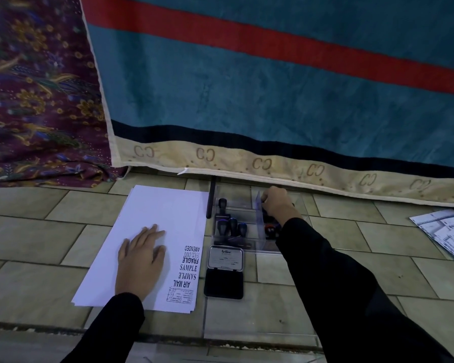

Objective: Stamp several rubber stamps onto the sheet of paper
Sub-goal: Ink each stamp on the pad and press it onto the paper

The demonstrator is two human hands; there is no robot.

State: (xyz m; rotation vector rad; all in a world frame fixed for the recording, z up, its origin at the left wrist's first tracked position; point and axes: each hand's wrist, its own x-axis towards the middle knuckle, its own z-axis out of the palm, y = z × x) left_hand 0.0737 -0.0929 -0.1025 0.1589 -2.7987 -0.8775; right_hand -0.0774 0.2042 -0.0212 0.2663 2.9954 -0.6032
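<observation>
A white sheet of paper (155, 213) lies on the tiled floor, with several black stamp prints along its right edge. My left hand (140, 260) rests flat on it, fingers straight. To the right stands a clear plastic tray (236, 197) holding several black rubber stamps (232, 226). My right hand (277, 203) reaches into the tray's right compartment with curled fingers, over a stamp (270, 227) there; what it grips is hidden. An open ink pad (224, 271) with a silver lid lies just in front of the tray.
A blue rug (273, 87) with a red stripe and a beige border hangs behind the tray. Patterned purple fabric (37, 100) is at the left. Printed sheets (446, 234) lie on the floor at the right. A black pen (210, 197) sits between paper and tray.
</observation>
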